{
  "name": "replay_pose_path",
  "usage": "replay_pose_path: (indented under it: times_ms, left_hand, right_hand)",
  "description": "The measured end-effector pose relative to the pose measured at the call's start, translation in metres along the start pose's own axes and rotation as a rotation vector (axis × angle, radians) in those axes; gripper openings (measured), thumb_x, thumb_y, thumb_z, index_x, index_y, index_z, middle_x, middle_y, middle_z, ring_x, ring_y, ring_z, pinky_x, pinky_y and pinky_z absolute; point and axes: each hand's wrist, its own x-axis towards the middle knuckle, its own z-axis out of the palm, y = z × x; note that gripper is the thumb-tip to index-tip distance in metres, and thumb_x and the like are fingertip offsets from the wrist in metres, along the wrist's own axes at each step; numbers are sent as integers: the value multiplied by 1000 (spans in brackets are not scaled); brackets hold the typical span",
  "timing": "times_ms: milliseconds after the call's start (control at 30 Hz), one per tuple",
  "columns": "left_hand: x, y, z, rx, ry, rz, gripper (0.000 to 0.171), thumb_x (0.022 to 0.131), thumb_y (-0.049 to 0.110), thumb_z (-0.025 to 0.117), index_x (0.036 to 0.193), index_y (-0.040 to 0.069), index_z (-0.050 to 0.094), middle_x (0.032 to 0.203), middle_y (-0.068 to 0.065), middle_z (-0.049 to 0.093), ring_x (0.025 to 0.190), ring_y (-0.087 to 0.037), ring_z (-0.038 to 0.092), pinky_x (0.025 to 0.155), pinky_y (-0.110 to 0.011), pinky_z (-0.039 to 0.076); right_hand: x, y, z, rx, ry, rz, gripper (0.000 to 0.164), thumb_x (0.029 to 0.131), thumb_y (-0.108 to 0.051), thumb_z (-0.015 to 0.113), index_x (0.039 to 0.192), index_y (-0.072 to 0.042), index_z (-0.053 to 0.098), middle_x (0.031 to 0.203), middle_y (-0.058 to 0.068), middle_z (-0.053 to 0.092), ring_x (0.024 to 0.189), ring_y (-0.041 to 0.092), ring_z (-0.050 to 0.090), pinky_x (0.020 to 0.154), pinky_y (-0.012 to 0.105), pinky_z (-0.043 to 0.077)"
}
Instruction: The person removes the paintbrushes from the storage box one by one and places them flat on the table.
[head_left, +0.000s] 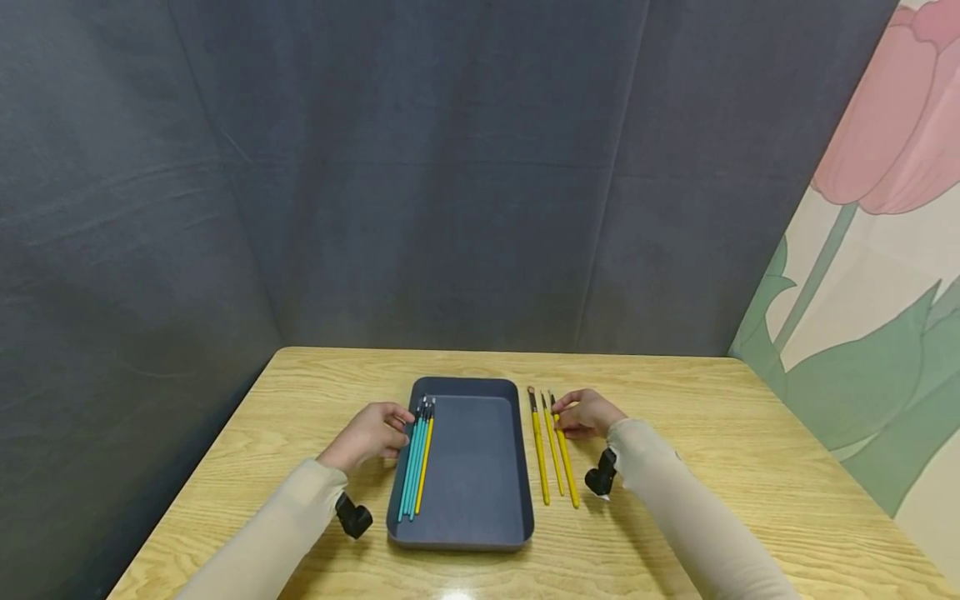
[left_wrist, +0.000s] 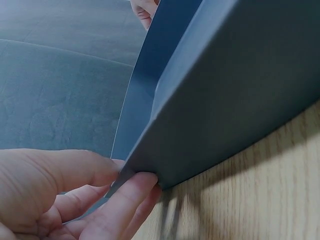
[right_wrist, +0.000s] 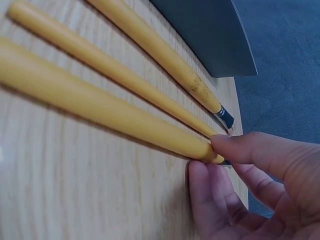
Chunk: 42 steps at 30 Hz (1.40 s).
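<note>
A dark grey tray [head_left: 483,471] lies lengthwise on the table. My left hand [head_left: 372,436] is at its left side; in the left wrist view, thumb and fingers pinch the rim of the tray wall [left_wrist: 215,95]. Along the tray's left inside lie several turquoise paintbrushes [head_left: 411,477] and a yellow paintbrush [head_left: 425,465], bristles pointing away. To the right of the tray, my right hand [head_left: 587,413] pinches the rightmost yellow paintbrush [right_wrist: 105,110] near its ferrule, with the handle at the table surface. Its bristles are mostly hidden by the fingers.
Two more yellow paintbrushes, a thin one [head_left: 553,450] and a thicker flat one [head_left: 539,454], lie between the tray and my right hand. A dark curtain [head_left: 465,183] hangs behind the wooden table [head_left: 675,392]. A wall painted with flowers [head_left: 862,333] stands at the right.
</note>
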Motion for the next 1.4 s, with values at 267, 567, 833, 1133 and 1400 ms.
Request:
replay_pose_path:
  times_ms: [267, 567, 833, 1133, 1400]
  left_hand:
    - [2, 0, -1, 7, 1, -13, 33, 83, -11, 63, 114, -3, 60, 102, -17, 54, 76, -21, 57, 63, -33, 55]
    - [3, 0, -1, 7, -2, -18, 33, 83, -11, 63, 115, -2, 60, 102, -17, 53, 76, -21, 57, 63, -32, 55]
    - [2, 1, -1, 14, -6, -11, 34, 83, -11, 63, 115, -3, 60, 103, -18, 53, 76, -21, 57, 63, -32, 55]
    - [-1, 2, -1, 7, -12, 11, 32, 82, -12, 62, 114, -5, 60, 100, -18, 54, 75, -21, 57, 62, -32, 55]
    - [0, 2, 0, 1, -8, 10, 32, 82, -12, 62, 114, -5, 60, 100, -18, 54, 76, -21, 57, 62, -32, 55]
  right_hand:
    - [-1, -1, 1, 15, -6, -14, 28, 85, 3, 66, 112, 5, 59, 84, 8, 65, 64, 13, 61, 61, 27, 55]
    - [-1, -1, 0, 28, -12, -22, 28, 85, 4, 64, 112, 6, 58, 82, 8, 65, 65, 13, 61, 61, 27, 55]
    - [-2, -2, 1, 16, -9, -13, 27, 86, 5, 63, 112, 5, 59, 81, 8, 65, 63, 13, 59, 60, 27, 55]
    - [2, 0, 2, -19, 15, -10, 27, 84, 4, 63, 110, 3, 61, 84, 9, 65, 62, 12, 57, 59, 26, 54]
    - [1, 0, 2, -28, 19, -5, 27, 83, 4, 65, 109, 2, 63, 85, 7, 65, 61, 12, 57, 58, 26, 54]
